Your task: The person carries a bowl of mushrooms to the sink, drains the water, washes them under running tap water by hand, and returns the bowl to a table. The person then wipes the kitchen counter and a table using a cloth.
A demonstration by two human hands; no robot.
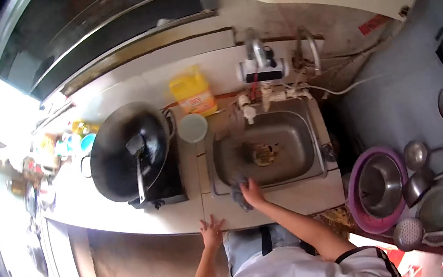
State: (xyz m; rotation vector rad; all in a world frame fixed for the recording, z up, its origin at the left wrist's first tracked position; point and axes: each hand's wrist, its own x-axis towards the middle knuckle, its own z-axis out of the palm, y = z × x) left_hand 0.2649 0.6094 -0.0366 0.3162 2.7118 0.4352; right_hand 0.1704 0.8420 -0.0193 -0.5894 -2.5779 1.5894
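Gripping a grey cloth at the sink's near left corner

Pressing down near the centre of the frame, the right hand point(252, 193) has its fingers bent around a crumpled grey cloth point(240, 195). They are closed on it only partly, and how tightly they squeeze cannot be told. The cloth lies at the front left corner of the metal sink point(314, 141), bunched over the rim and reaching onto the white tiled counter point(295, 199).

Lower and to the left in the frame, the left hand point(212, 231) rests at the front edge of the counter. Its fingers are released and spread apart, with the tips on the tiles and nothing in the grasp.

Inside the sink, yellowish scraps point(264, 155) sit around the drain. Behind the sink stand the taps and pipes point(267, 96), at the upper centre right. Just beside the sink, on its left, is a round pale container point(193, 128), and a yellow jug point(193, 93) stands behind that.

In the left half of the frame, a large dark wok point(112, 161) sits on a black stove point(173, 184); a spatula point(138, 163) leans inside with its handle toward the near rim. At the lower right, a metal bowl point(380, 186) lies inside a purple basin point(359, 209), with a ladle point(416, 155) and other utensils just beside it.
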